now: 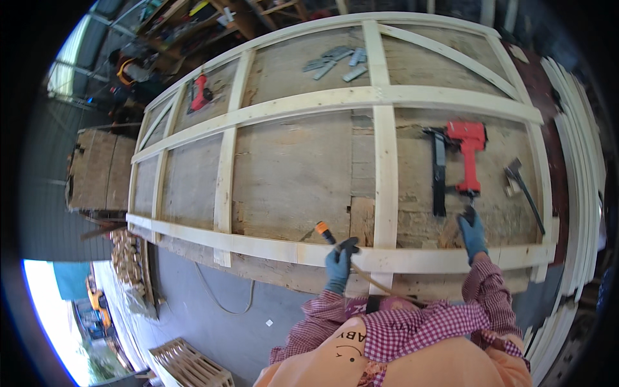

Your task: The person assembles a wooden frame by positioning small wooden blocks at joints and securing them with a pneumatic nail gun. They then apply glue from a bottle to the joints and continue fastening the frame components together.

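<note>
My left hand [338, 266], in a blue-grey glove, is closed around an air hose near its orange-and-black coupling [324, 232]. The hose [374, 282] trails from that hand to the right, toward my body. A red nail gun [469, 151] with a long black magazine [439, 174] lies on the boards at the right, its handle end toward me. My gloved right hand [473, 233] has its fingertips at the metal fitting under that handle, seemingly pinching it. To its right lies a hammer [527, 192] with a dark handle, beside a small wood block.
A large pale timber frame [296, 103] with crosspieces lies over plywood. Several metal staple strips [336, 61] and another red nail gun [201, 93] lie farther off. Long white boards [574, 174] are stacked at the right. A person [129, 72] is at the far left; pallets [190, 362] sit on the floor.
</note>
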Tool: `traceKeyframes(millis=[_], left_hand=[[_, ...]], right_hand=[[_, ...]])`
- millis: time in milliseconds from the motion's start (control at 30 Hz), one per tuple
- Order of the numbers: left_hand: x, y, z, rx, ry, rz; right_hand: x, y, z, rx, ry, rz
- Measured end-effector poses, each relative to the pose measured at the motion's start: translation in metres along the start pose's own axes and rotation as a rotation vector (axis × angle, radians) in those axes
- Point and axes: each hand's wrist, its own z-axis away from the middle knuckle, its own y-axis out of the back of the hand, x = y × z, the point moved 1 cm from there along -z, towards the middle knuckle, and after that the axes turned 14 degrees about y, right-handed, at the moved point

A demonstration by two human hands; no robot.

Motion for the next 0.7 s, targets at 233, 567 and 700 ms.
traceKeyframes(millis=[233,567,700], left_hand=[[-0.03,0.105,-0.054,0.607,-0.09,-1.136],[-0.037,0.109,-0.081,0.734,0.022,-1.13],[-0.016,0.107,-0.077,0.724,0.024,-1.106]], right_hand=[[0.073,0.051,-0.058,0.031,-0.555,-0.154],[0.104,0.022,-0.109,0.192,-0.329,-0.207],[0.129,0.029,-0.124,0.103,-0.331,-0.2]])
